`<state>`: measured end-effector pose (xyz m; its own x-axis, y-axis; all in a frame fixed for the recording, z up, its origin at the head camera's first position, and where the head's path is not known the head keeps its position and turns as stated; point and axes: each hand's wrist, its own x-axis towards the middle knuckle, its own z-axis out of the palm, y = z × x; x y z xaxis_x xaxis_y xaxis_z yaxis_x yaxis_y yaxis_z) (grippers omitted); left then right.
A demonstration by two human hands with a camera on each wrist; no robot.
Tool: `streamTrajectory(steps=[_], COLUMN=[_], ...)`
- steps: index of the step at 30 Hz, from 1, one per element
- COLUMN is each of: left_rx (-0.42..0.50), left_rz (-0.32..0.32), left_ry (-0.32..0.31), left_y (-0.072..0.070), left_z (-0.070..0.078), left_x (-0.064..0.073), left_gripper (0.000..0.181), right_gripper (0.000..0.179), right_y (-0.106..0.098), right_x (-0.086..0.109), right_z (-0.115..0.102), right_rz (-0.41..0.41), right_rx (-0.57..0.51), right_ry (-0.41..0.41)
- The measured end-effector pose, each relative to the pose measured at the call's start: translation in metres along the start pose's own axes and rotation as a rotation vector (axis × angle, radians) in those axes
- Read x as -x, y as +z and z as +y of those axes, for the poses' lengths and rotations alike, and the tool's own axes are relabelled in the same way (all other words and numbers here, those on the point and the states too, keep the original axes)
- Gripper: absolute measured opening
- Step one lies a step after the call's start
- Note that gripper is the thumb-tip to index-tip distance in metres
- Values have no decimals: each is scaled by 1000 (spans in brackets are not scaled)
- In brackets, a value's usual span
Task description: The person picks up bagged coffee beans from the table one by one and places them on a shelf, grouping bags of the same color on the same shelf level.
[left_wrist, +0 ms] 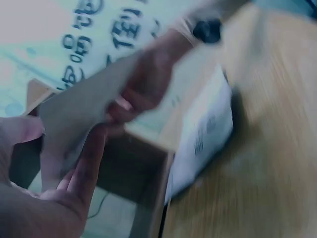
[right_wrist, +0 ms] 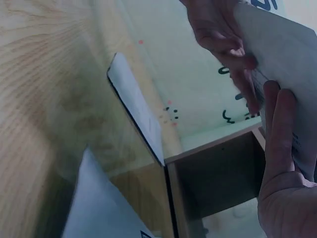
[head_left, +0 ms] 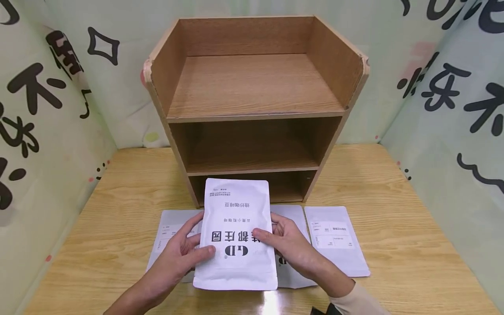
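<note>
One white pouch is held above the bench between the left hand, which grips one side edge with its thumb on the front, and the right hand, gripping the opposite edge likewise. A left pouch lies partly hidden beneath the left hand, a middle pouch beneath the right hand, a right pouch to that hand's right. A wooden shelf stands beyond both.

Bare hands, beige sleeve, black wristband
</note>
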<state>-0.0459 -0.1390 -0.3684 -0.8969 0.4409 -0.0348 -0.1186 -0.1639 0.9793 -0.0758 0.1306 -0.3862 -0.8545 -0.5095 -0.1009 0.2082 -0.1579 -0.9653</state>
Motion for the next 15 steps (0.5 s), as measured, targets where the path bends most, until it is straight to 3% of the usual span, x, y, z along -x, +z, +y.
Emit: streamTrajectory(steps=[3, 5, 7, 11, 15], left_rx=[-97, -86, 15, 229, 234], left_rz=[106, 142, 116, 4, -55], left_ry=[73, 81, 35, -88, -92], left_y=[-1, -3, -5, -5, -1], left_z=[-1, -1, 0, 4, 8], left_x=[1, 0, -2, -6, -8], left_gripper=[73, 67, 61, 62, 68], right_gripper=[47, 48, 48, 48, 50], right_y=[-1, -1, 0, 2, 4], right_x=[0, -1, -1, -5, -8], right_z=[-3, -5, -7, -10, -16], right_rz=[9, 17, 22, 24, 10], right_rx=[-28, -34, -33, -27, -27], right_ry=[-2, -2, -2, -12, -35])
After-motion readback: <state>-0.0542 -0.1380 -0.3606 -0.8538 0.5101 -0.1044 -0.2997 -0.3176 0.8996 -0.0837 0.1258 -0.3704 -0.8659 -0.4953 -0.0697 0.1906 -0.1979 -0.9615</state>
